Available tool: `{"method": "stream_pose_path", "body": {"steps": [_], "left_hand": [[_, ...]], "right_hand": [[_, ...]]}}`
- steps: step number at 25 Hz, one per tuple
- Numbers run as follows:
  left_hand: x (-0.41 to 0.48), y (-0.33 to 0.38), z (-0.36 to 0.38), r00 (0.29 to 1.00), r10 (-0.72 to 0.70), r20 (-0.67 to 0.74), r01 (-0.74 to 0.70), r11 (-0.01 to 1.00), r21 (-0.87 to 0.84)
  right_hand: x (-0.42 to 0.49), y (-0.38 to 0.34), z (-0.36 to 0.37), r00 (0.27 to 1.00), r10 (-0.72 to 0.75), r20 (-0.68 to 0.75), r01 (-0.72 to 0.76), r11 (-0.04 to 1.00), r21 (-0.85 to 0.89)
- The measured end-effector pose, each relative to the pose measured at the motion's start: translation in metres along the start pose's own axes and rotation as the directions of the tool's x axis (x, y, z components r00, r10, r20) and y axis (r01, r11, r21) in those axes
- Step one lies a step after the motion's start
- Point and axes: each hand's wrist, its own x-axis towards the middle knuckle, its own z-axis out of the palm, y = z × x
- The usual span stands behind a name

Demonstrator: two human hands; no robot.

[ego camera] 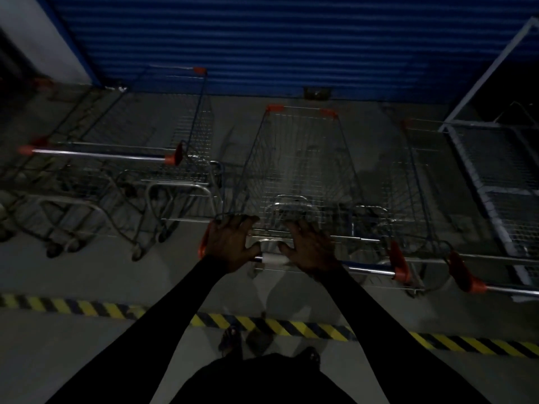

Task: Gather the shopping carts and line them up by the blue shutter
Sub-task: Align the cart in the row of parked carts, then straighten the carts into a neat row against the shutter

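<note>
Carts on the left (189, 147) stand crooked, one turned sideways to the blue shutter (262, 39), so the line is not straight yet. Left hand (230, 246) and right hand (309, 250) both lie on the handle (367, 269) of the middle cart (297, 158). Their fingers are spread and almost straight, pressing on the bar and not closing round it. This cart points its nose at the shutter and stands near it. To the right, another cart (414, 182) stands just beside. I think a strong push could knock the nose into the shutter. Flat palms may also slip, and then the cart swings into its neighbour.
</note>
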Motion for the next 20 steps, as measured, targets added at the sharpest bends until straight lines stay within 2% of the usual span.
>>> {"method": "stream_pose_path", "body": {"steps": [3, 6, 8, 12, 15, 20], "left_hand": [[-0.018, -0.027, -0.008, 0.989, -0.137, -0.049, 0.138, 0.99, 0.011], [-0.035, -0.059, -0.016, 0.973, -0.21, -0.092, 0.215, 0.975, 0.054], [-0.043, -0.087, -0.027, 0.959, -0.266, -0.097, 0.271, 0.961, 0.052], [-0.053, -0.171, -0.047, 0.958, -0.275, -0.083, 0.28, 0.957, 0.069], [-0.061, -0.236, -0.059, 0.962, -0.254, -0.097, 0.26, 0.964, 0.051], [-0.07, -0.337, -0.084, 0.973, -0.212, -0.093, 0.221, 0.971, 0.094]], "right_hand": [[0.018, -0.033, 0.004, 0.994, -0.109, 0.015, 0.107, 0.992, 0.068], [0.041, -0.072, 0.01, 0.974, -0.223, -0.048, 0.225, 0.972, 0.063], [0.056, -0.105, 0.008, 0.966, -0.255, -0.037, 0.257, 0.965, 0.058], [0.09, -0.18, 0.008, 0.953, -0.297, -0.054, 0.299, 0.954, 0.019], [0.118, -0.24, 0.018, 0.968, -0.242, -0.062, 0.244, 0.969, 0.04], [0.166, -0.331, 0.05, 0.991, -0.137, 0.013, 0.136, 0.99, 0.042]]}}
